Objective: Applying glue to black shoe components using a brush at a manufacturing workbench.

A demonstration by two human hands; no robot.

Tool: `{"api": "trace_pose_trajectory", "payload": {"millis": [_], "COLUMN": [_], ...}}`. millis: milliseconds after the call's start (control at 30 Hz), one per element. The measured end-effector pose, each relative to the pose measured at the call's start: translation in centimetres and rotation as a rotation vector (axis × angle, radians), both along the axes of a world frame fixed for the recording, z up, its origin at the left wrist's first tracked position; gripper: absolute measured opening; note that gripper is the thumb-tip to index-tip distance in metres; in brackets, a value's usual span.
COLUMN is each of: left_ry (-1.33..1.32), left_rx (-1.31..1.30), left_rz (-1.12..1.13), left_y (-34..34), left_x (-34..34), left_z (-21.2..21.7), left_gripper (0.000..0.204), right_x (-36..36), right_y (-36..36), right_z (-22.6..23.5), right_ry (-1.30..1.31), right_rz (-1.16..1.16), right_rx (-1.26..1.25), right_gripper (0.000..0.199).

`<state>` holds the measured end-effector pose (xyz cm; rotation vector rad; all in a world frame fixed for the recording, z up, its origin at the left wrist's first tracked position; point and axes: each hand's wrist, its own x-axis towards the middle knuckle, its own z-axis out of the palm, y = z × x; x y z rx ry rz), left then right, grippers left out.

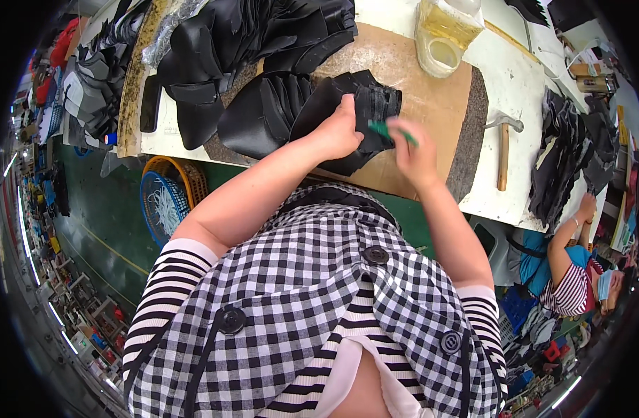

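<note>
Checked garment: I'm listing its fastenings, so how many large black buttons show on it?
3: the upper button near the picture's middle, the left button lower down, and the right button lowest. More may be hidden.

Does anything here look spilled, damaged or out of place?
Nothing looks freshly spilled or broken. The long, flat yellowish strip at the left of the white flat tabletop is blotched dark brown, so it looks stained or worn.
</note>
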<state>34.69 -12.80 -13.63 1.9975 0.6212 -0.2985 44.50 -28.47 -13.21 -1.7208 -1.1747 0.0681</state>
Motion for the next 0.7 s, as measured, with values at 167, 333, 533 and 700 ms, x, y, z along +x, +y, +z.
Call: {"api": "trace_pose_trajectory", "payload": {"millis": [167,333,533,700], "left_ry": [-0.195,-0.189,-0.256,-0.219], "left_rx": [0.111,0.115,0.134,0.142], "left_rz": [0.012,0.0,0.048,0.054], "left_y": [-1.2,-1.5,-1.7,-1.8], "left_x": [-1.0,-1.1,-1.4,-1.1], "left_z": [-0.7,-0.6,-0.9,-0.4], "left_gripper": [0.068,0.073,0.066,0.069], "right_x": [-1.5,-2.2,-3.9,-3.4], "right_y": [-4.8,-4.9,-3.9,-3.4], "right_z": [-2.1,-2.5,-2.0,-2.7], "right_ry": [0.165,0.213,0.566,0.49], "right_rz": [-0.08,-0.083,-0.267,-0.508], "right_rx": [-0.09,-0.101,-0.012,0.112], "right_gripper": [0.018,0.014,0.012,0.012]}}
